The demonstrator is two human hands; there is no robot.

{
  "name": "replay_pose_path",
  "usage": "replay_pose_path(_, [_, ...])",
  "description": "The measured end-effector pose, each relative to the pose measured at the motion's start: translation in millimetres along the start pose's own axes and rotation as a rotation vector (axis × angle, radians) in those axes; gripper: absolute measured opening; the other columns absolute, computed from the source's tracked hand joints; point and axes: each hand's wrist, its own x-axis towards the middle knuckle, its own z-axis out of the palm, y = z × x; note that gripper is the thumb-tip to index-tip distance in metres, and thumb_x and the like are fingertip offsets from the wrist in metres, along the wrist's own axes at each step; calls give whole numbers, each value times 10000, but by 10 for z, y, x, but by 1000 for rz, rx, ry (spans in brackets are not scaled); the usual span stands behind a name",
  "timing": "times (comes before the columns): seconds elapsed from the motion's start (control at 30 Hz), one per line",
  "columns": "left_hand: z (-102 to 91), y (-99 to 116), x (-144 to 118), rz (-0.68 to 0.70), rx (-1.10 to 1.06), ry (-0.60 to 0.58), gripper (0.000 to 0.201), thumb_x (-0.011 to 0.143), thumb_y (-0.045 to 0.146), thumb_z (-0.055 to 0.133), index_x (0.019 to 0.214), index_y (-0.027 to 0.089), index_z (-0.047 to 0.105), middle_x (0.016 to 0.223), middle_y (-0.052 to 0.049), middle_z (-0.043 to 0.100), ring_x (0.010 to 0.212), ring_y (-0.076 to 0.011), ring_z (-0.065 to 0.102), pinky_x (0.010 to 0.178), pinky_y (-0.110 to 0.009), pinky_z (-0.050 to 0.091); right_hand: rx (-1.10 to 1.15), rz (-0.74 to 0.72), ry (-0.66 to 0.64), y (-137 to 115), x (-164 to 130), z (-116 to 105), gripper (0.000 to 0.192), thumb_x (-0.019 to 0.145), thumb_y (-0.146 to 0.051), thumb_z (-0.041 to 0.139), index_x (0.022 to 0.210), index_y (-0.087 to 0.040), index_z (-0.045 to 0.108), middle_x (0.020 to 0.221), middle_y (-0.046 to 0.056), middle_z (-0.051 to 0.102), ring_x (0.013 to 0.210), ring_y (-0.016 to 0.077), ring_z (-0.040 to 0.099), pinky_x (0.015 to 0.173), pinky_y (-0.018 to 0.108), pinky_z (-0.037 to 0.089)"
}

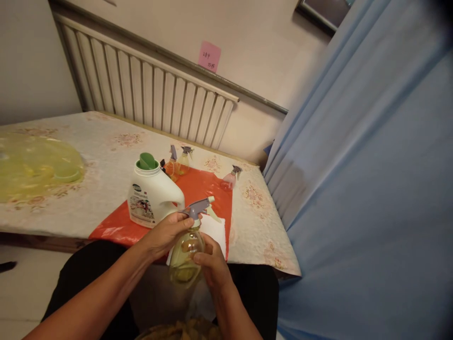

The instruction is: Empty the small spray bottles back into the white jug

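Note:
A clear yellow-green spray bottle (184,264) with a grey and white trigger head (198,208) is held upright, slightly tilted, over my lap. My left hand (171,230) closes on its neck just under the trigger head. Around the right side of the bottle's body wrap the fingers of my right hand (211,262). Some liquid shows low in the bottle. Just beyond my left hand stands a white handled jug (152,196) with a green cup (147,161) in its open mouth. Behind the bottle a white sheet (215,231) lies on a red plastic sheet (201,189).
Two spray bottles (183,163) stand behind the jug, and a pink one (229,179) stands farther right. A yellow translucent plastic bag (38,163) lies on the left of the flowered tablecloth (106,137). A radiator (152,80) borders the back; a blue curtain (368,189) hangs at right.

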Motion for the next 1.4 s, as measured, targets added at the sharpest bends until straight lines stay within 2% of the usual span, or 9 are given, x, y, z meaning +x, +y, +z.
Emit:
replay_pose_path(0.1, [-32,6,-14,-41,-100,-55,334,658,304,838,918,132,718,767,-74,751,696,-175,678,669,-267,521,29,18,-38,22,-27,41,528,546,-429,746,1003,-177,665,858,57,713,777,259,675,752,384,528])
replay_pose_path(0.23, [-18,19,-30,-69,-155,-116,286,661,290,837,861,127,714,799,-98,766,711,-199,702,661,-278,537,16,28,-19,26,-43,92,547,543,-503,727,973,-169,668,805,60,708,718,259,673,703,383,534])
replay_pose_path(0.43, [107,33,-60,-31,-125,19,183,715,254,793,789,143,668,790,-73,761,695,-187,707,670,-275,540,35,-37,-21,29,-29,45,516,578,-450,741,1004,-168,667,866,67,717,795,271,685,728,378,541])
replay_pose_path(0.53, [126,11,-58,-11,-111,42,220,706,275,799,812,139,664,799,-72,759,676,-179,700,655,-269,533,38,-49,-31,41,-21,-2,496,583,-383,747,1024,-171,664,879,59,718,838,267,682,755,365,535])
replay_pose_path(0.67, [96,-28,-48,-5,-71,55,245,691,271,812,826,131,663,785,-71,754,701,-180,700,672,-271,533,-6,-51,-11,49,-21,-31,515,579,-398,746,1036,-179,655,891,54,712,834,262,677,772,372,528])
replay_pose_path(0.83, [74,-36,-75,-3,-46,2,257,718,286,792,871,129,657,820,-80,754,702,-183,698,651,-276,535,8,-35,-12,30,-39,-34,524,545,-348,768,1034,-190,662,873,34,712,829,249,670,796,362,517])
replay_pose_path(1.1, [36,-13,-62,-40,-71,-126,295,708,285,799,920,125,669,855,-90,748,705,-188,691,643,-281,535,30,-15,-65,64,-63,-47,496,546,-370,784,990,-178,676,845,36,694,748,225,643,698,325,497])
replay_pose_path(1.27, [63,-31,-27,7,-66,-5,278,685,300,817,853,129,677,831,-86,756,719,-183,692,657,-264,534,0,-50,-24,38,-46,-70,489,583,-284,779,1049,-178,674,868,17,689,779,189,620,726,280,473])
replay_pose_path(1.4, [96,-58,-4,26,-38,53,272,653,282,839,815,113,700,698,-55,738,612,-149,666,607,-240,528,-96,-51,51,29,-39,-97,554,567,-256,800,1101,-197,665,928,15,697,833,204,623,778,307,485])
